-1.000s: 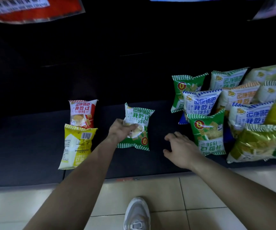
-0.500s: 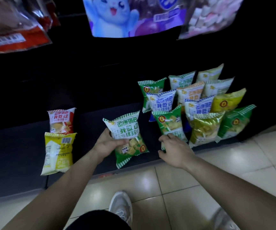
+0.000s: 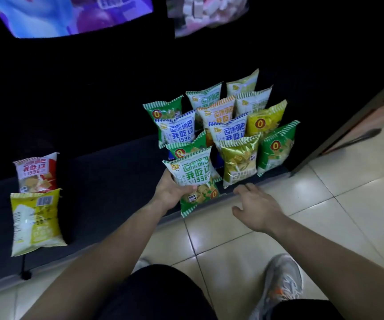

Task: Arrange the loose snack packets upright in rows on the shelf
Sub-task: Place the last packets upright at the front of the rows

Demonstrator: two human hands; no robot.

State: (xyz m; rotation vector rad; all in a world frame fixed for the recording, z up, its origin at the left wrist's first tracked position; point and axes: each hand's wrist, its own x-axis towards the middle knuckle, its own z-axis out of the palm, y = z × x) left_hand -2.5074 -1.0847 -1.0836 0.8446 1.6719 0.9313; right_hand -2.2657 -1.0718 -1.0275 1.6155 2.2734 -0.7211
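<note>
Since a second ago the green packet (image 3: pixel 192 179) has been travelling rightwards from the middle of the shelf (image 3: pixel 108 181), and it is now sitting at the shelf's front edge, right before the left column of the standing packets (image 3: pixel 223 125). It is standing nearly upright in the air, its long axis running up and down with the top leaning slightly to the left, and its printed face is turning towards the onlooker. Its white upper half is covering part of the green bag behind it.

The left hand (image 3: pixel 171 192) is gripping it from the left side around the middle, thumb curling across the front and fingers wrapping behind. The right hand (image 3: pixel 255 204) is hovering palm down over the floor (image 3: pixel 324 204) by the shelf edge, fingers loosely spread and holding nothing; its fingertips are reaching just beside the foot of the gold packet (image 3: pixel 239 158), though whether they are touching it I cannot tell.

Well apart on the left, a red packet (image 3: pixel 36 173) and a yellow packet (image 3: pixel 35 221) are lying flat on the shelf, lengthwise front to back.
</note>
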